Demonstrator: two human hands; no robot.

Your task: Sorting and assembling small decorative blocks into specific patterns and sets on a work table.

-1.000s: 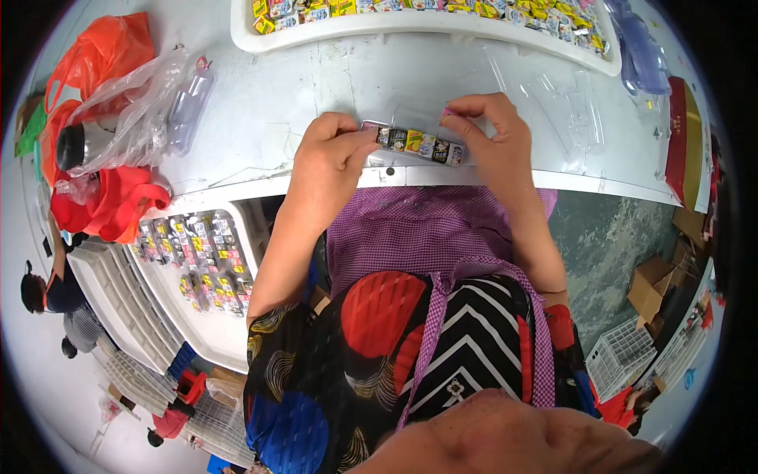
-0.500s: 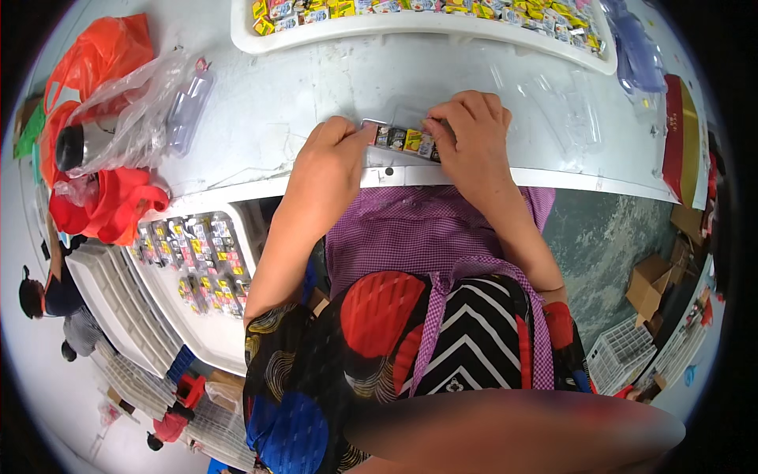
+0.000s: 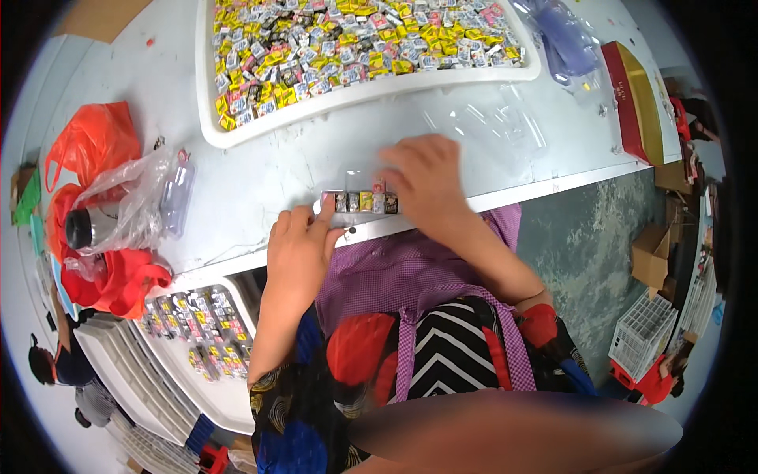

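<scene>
A narrow clear plastic box (image 3: pixel 366 202) lies along the table's front edge, with a row of small wrapped pieces in pink, black, white and yellow inside. Its left end is held between the index finger and thumb of my left hand (image 3: pixel 298 249). My right hand (image 3: pixel 430 186) is raised just beyond the box's right end, apart from it. Motion smears its bent fingers, so whether they pinch anything cannot be made out. Past both hands stands a large white tray (image 3: pixel 379 95), filled with loose pieces of the same sort.
Clear plastic covers (image 3: pixel 505 126) lie right of centre. Farther right are bluish plastic packaging (image 3: pixel 562 39) and a red and gold box (image 3: pixel 632 103). Red bags (image 3: pixel 95 142) and a bottle (image 3: pixel 95 225) stand at left. A lower tray (image 3: pixel 245 316) holds filled packs.
My right hand has come off the box's right end and lifted away. The left hand still holds the left end. The view has shifted, showing more of the large tray.
</scene>
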